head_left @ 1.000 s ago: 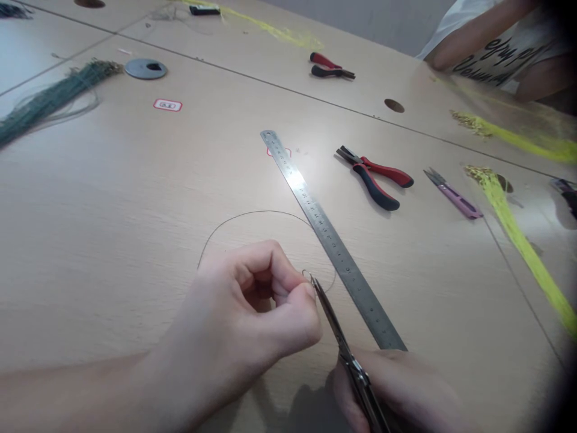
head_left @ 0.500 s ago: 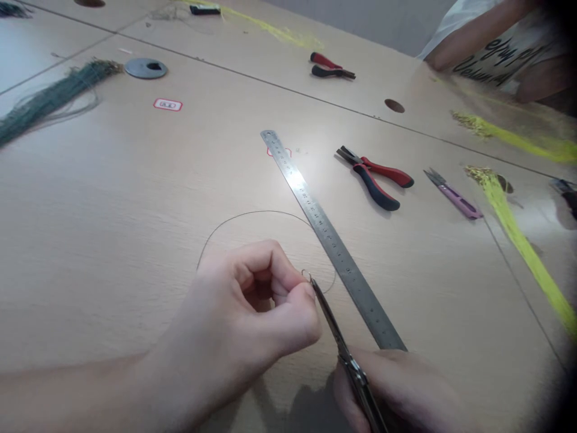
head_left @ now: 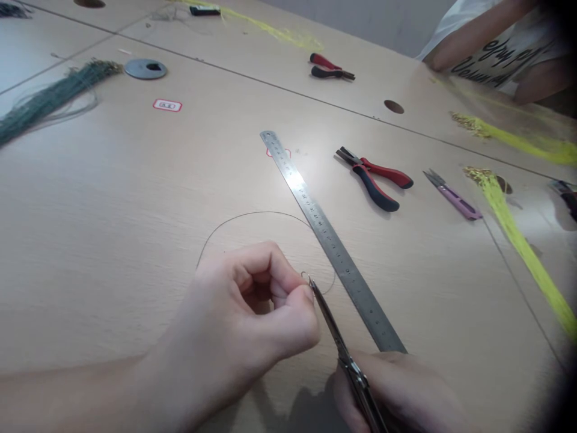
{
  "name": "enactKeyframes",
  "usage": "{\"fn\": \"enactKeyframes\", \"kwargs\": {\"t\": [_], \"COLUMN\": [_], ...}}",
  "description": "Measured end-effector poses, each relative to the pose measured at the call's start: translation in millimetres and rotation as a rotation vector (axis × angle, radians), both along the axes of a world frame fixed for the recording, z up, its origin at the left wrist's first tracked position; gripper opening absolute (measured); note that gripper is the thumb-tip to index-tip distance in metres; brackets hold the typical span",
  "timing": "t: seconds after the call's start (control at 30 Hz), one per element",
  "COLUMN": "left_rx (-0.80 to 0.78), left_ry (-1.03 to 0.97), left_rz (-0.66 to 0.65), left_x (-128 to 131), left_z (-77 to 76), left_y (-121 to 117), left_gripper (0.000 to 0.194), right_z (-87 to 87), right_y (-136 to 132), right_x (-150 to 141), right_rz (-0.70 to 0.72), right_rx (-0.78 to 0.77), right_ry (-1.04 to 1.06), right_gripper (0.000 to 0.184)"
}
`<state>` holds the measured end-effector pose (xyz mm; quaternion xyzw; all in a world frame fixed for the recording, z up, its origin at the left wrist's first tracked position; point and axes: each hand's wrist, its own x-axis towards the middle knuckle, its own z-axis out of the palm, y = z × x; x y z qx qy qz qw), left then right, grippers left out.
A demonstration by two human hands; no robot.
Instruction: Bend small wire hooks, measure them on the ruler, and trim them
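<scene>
My left hand (head_left: pixel 252 313), thumb and forefinger pressed together, pinches a thin dark cord (head_left: pixel 265 211). A tiny loop (head_left: pixel 305 275) sticks out just beyond the fingertips; the rest of the cord curves in a wide arc over the table and meets the ruler's edge. In my right hand (head_left: pixel 396 391), partly cut off at the bottom, is a slim pair of metal scissors (head_left: pixel 336 334), seen edge-on. Their tips touch or nearly touch the left fingertips by the loop. Whether the blades are parted I cannot tell. A steel ruler (head_left: pixel 333 243) lies slanted beside both hands.
Red-and-black pliers (head_left: pixel 376 180) and purple thread snips (head_left: pixel 455 195) lie right of the ruler. More pliers (head_left: pixel 331 66) are farther back. Yellow thread bundles (head_left: pixel 518 231) stretch along the right, a green bundle (head_left: pixel 58 96) at left. A person (head_left: pixel 487 54) sits opposite.
Hardly anything differs. Both hands, the cord and the scissors keep almost the same place; the person opposite shifts slightly.
</scene>
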<state>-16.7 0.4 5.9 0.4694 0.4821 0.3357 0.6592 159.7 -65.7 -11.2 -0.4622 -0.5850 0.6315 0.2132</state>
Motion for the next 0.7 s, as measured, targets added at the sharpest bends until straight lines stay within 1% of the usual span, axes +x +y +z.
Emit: {"fn": "enactKeyframes", "kwargs": {"t": [0.2,0.37,0.57,0.7], "left_rx": [-0.002,0.017,0.016,0.016], "left_ry": [-0.008,0.02,0.019,0.018], "left_rz": [0.008,0.007,0.014,0.012], "left_x": [1.5,0.9,0.6,1.8], "left_z": [-0.2,0.3,1.2,0.0], "left_y": [-0.5,-0.6,0.0,0.8], "left_gripper": [0.019,0.018,0.018,0.019], "right_z": [1.3,-0.5,1.1,1.0], "right_y": [2.1,0.7,0.9,3.0], "right_x": [1.1,0.5,0.0,-1.2], "right_rz": [0.016,-0.01,-0.001,-0.001], "right_rx": [-0.035,-0.004,0.014,-0.029], "right_ry": [0.001,0.008,0.002,0.005], "right_gripper": [0.063,0.061,0.062,0.063]}}
